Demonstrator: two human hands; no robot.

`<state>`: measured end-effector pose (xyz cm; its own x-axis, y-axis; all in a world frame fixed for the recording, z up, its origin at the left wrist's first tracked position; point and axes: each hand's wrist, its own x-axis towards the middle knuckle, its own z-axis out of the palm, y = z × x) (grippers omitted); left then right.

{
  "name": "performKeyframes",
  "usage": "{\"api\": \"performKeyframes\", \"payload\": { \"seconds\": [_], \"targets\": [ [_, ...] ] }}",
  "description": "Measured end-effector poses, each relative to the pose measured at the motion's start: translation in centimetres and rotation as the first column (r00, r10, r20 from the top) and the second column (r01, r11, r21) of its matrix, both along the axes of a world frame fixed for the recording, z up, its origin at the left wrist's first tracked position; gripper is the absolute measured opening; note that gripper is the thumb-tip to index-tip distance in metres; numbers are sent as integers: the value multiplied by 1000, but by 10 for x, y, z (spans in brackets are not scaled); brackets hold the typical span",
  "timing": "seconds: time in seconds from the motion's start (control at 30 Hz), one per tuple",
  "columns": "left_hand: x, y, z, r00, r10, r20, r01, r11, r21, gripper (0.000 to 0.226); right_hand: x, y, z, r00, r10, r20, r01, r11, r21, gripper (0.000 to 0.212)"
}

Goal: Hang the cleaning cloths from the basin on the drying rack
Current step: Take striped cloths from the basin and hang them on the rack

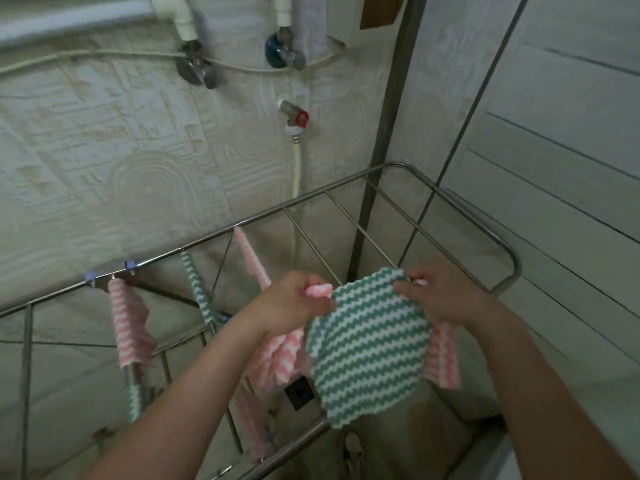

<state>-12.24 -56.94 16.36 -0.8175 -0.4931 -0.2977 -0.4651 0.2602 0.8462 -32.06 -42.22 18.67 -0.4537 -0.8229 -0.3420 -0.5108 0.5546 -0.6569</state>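
Two bare forearms reach up from the bottom edge toward a metal rack. Left hand (pixel 294 303) has its fingers curled tight around the bunched top edge of a pink striped cloth (pixel 280 358) and the left upper corner of a green striped cloth (pixel 370 355). Right hand (pixel 440 296) pinches the green cloth's right upper corner between thumb and fingers. The green cloth, with white zigzag stripes, hangs spread between the two hands above the near part of the drying rack (pixel 284 208). The pink one hangs behind it, showing at both sides. Below, through the rails, a dark square floor drain (pixel 299 393) is visible. Farther back and to the left, three cloths are draped over separate rails of the steel rack: a hung pink cloth (pixel 130 327), a hung green cloth (pixel 198 289) and a second hung pink cloth (pixel 251 259). Behind the rack stands a pale embossed wall with a red-handled tap (pixel 298 118) and a white hose (pixel 296 174) running down from it.
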Motion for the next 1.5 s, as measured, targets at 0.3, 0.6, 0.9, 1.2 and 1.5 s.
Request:
{"api": "performKeyframes", "payload": {
  "seconds": [0.3,0.6,0.9,1.2,1.5],
  "targets": [
    [-56,-21,-68,934,165,316,-43,932,-360,17,-45,-62,-96,958,114,-263,-73,985,159,36],
    [-68,-33,-85,891,281,358,-150,924,-352,18,-59,-83,-123,937,215,-277,-168,969,182,31],
    [-78,-39,-88,861,345,374,-204,907,-368,18,-26,-55,-86,887,457,-60,-429,867,255,35],
    [-71,-40,-94,855,402,326,-294,896,-334,21,-37,-46,-77,744,660,-107,-535,683,497,39],
    [-75,-34,-97,863,383,330,-239,884,-401,20,-25,-45,-80,832,554,-46,-506,789,347,46]
  ]
}}
